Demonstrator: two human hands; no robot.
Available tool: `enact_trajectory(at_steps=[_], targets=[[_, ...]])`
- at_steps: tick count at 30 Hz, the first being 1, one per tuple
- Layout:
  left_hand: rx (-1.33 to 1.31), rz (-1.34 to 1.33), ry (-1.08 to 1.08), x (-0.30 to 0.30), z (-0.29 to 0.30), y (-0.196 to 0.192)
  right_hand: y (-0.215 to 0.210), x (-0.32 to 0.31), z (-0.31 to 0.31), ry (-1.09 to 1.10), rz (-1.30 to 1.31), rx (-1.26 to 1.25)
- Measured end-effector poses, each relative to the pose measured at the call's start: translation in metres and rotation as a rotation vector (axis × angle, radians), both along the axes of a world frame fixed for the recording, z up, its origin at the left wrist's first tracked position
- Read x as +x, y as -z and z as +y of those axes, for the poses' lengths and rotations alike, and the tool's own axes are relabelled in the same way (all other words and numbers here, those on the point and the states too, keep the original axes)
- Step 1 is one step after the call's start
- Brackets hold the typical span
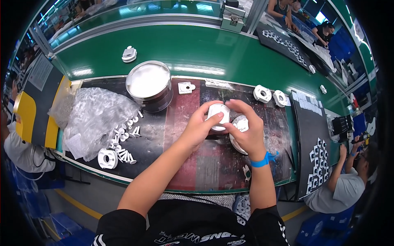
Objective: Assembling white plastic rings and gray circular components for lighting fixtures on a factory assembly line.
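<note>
Above the middle of the workbench, both my hands are closed round a white, rounded plastic part (216, 111). My left hand (198, 126) grips it from the left, thumb laid across its face. From the other side my right hand (251, 133) pinches its edge between thumb and fingers; a blue band circles that wrist. Partly hidden under my right hand is a round dish (234, 143) with white contents. Beyond my hands, a small flat white piece (186, 87) lies on the bench.
At left are a large tin (159, 101) of white material, a clear plastic bag (96, 119), several loose white pegs (126, 156) and a ring-shaped part (107, 159). Two white housings (262, 94) (280, 98) lie far right. A black board (305, 141) holds small parts; a person (342, 184) sits beside it.
</note>
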State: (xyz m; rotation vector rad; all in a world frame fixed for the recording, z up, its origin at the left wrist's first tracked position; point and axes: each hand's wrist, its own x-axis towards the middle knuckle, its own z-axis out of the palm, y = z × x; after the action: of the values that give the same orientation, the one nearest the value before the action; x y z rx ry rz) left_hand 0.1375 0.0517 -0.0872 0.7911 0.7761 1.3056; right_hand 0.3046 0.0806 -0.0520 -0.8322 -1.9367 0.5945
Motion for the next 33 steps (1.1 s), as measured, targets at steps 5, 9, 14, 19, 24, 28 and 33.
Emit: enact_trajectory(at_steps=[5,9,14,19,24,28,33], targets=[[0.038,-0.092,-0.074,-0.005,0.01,0.02,0.004,-0.012,-0.003,0.089,0.212,0.026],[0.267,0.142,-0.25,-0.013,0.028,0.049,-0.03,-0.067,-0.043,-0.27,-0.129,0.252],[0.127,-0.198,-0.264,-0.004,0.034,0.041,-0.019,-0.156,-0.065,-0.562,-0.362,0.147],[0.116,-0.305,-0.287,-0.012,0.036,0.046,0.011,-0.206,-0.044,-0.477,-0.676,0.294],[0.094,-0.301,-0.288,-0.007,0.034,0.039,0.02,-0.221,-0.028,-0.585,-0.662,0.267],[-0.007,-0.389,-0.222,-0.011,0.033,0.038,0.021,-0.226,-0.033,-0.572,-0.667,0.258],[0.003,-0.338,-0.25,-0.014,0.03,0.036,0.025,-0.227,-0.032,-0.656,-0.608,0.276]])
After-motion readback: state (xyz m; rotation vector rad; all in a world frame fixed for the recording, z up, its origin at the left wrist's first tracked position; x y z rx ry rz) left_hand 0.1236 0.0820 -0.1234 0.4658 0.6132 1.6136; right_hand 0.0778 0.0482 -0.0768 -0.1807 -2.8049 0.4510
